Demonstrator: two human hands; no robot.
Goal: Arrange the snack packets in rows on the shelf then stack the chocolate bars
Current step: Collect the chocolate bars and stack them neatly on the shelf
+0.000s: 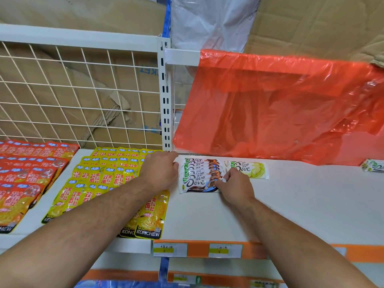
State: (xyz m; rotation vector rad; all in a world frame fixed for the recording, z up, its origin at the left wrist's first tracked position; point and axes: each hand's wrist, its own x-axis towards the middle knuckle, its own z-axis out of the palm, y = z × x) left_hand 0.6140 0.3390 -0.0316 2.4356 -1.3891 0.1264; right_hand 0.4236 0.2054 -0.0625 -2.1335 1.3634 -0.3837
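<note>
On the white shelf (pixel 291 204), the red snack packets (pixel 27 173) and yellow snack packets (pixel 99 177) lie in overlapping rows at the left, so the first step looks done; the step in hand is the chocolate bars (pixel 199 173), which sit overlapped front to back just right of the yellow rows. Both hands are on that pile, one at each end; the left hand (pixel 160 173) has its fingers curled against the left ends, and the right hand (pixel 234 186) pinches the right end of the front bar. A pale bar (pixel 247 169) lies flat just beside the pile; another bar (pixel 373 165) lies well apart at the far right, below an orange plastic sheet (pixel 280 104). Next, I judge, the hands must square the pile's ends, then one must let go and fetch the pale bar.
</note>
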